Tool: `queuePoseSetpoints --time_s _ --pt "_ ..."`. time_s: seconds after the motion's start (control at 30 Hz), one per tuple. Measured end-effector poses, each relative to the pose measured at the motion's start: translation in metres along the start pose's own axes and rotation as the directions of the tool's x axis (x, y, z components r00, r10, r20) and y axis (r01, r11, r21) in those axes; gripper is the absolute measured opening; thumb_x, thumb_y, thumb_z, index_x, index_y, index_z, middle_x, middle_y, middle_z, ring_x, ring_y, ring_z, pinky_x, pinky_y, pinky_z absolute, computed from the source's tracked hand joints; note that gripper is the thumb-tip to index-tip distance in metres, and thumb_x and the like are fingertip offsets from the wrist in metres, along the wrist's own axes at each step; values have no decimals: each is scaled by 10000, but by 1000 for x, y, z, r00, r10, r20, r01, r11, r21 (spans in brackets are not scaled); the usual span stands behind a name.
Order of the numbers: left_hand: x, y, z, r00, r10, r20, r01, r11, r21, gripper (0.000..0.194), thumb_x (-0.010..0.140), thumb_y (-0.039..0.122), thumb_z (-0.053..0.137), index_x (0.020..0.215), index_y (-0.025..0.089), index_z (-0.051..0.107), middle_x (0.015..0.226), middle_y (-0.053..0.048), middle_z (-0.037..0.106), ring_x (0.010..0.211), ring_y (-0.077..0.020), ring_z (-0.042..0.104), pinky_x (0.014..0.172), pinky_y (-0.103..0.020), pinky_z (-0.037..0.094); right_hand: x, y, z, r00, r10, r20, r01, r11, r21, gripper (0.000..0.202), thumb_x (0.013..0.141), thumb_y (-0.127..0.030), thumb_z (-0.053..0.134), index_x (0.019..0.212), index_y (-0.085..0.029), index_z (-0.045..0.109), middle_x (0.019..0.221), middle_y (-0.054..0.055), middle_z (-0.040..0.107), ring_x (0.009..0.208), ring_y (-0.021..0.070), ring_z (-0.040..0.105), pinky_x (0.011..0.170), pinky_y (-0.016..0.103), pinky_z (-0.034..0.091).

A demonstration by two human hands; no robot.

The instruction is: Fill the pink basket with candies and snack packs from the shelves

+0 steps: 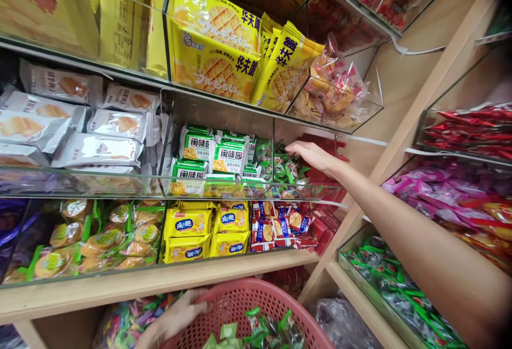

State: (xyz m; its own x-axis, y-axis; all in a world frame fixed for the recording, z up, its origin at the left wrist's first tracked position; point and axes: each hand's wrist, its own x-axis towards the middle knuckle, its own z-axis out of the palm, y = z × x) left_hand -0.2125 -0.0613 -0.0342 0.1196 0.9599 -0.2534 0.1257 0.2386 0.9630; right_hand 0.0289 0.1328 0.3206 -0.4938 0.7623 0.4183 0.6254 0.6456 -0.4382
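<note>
My right hand point(310, 156) reaches into a clear shelf compartment, just over small green-wrapped sweets point(286, 170). Its fingers stretch out flat, and I see nothing held in them. Low in the view, my left hand point(182, 311) is smeared by motion at the left rim of a pink perforated plastic basket point(256, 287). Whether its fingers grip the rim I cannot tell. Inside the basket lie green-wrapped sweets point(268, 327) and pale green packets point(224, 338). Left of the right hand's compartment sit green-and-white snack packs point(228, 157).
Yellow waffle packs point(218, 66) fill the bin above. Below are yellow biscuit packs point(188, 223) and blue-and-red biscuit packs point(280, 226). Clear bin walls and a wooden upright point(416, 103) border my right arm. Silver-wrapped cakes point(100, 149) lie left.
</note>
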Motion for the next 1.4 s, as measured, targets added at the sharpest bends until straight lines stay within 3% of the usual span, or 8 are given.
queuePoseSetpoints --time_s 0.13,0.3,0.43,0.67,0.93,1.23,1.33,1.4 --pt "-2 6 4 999 27 38 -28 1000 5 377 662 322 569 983 152 669 878 -7 707 900 -246 583 819 -316 425 31 -11 19 994 -91 -67 90 996 -19 435 778 -472 447 1064 -186 608 1172 68 573 1072 214 496 931 335 333" --pt "-7 14 6 1000 -4 -11 5 1000 18 380 645 321 578 969 148 676 898 -12 705 919 -258 574 831 -321 418 73 -27 50 990 -142 19 143 990 -10 382 792 -390 433 1058 -183 613 1086 41 629 1045 222 526 916 332 366" --pt "-8 9 1 1000 14 5 -14 1000 0 374 658 302 573 987 154 671 899 -10 704 922 -246 574 831 -307 418 80 -23 55 985 -141 96 143 990 -6 343 750 -371 498 1034 -226 624 1075 15 641 1004 220 556 891 323 394" --pt "-4 -2 -3 999 31 -23 -30 999 41 364 671 288 564 985 137 669 873 -17 704 875 -234 579 805 -306 419 46 -19 31 983 -125 137 131 991 -33 289 742 -357 504 948 -228 660 1108 20 623 1053 212 526 937 320 354" --pt "-5 3 1 998 -34 -52 36 998 46 408 651 337 576 1014 168 655 953 -17 694 959 -257 558 854 -324 411 12 -12 19 988 -80 132 89 994 -66 318 759 -321 374 725 -157 644 843 28 662 845 190 560 762 274 418" --pt "7 -14 -2 1000 12 -1 -12 998 69 435 648 386 568 1005 152 651 966 -24 690 967 -249 556 860 -316 402 -24 -8 10 1000 -22 9 20 993 112 454 799 -467 400 1004 -139 636 1138 71 598 1046 207 519 944 335 347" --pt "11 -19 -3 1000 20 -5 -19 998 61 423 645 377 577 991 144 649 974 -31 688 967 -248 558 861 -317 400 -34 -12 7 999 -22 32 16 987 162 528 807 -564 374 1098 -181 591 1220 66 548 1110 212 486 980 372 322" --pt "11 -21 -2 1000 21 -17 -21 999 42 419 644 370 589 985 133 645 985 -41 686 969 -247 563 857 -312 404 -40 -13 7 994 -75 76 64 989 135 558 758 -569 478 1174 -201 527 1233 68 534 1105 216 490 971 386 340"
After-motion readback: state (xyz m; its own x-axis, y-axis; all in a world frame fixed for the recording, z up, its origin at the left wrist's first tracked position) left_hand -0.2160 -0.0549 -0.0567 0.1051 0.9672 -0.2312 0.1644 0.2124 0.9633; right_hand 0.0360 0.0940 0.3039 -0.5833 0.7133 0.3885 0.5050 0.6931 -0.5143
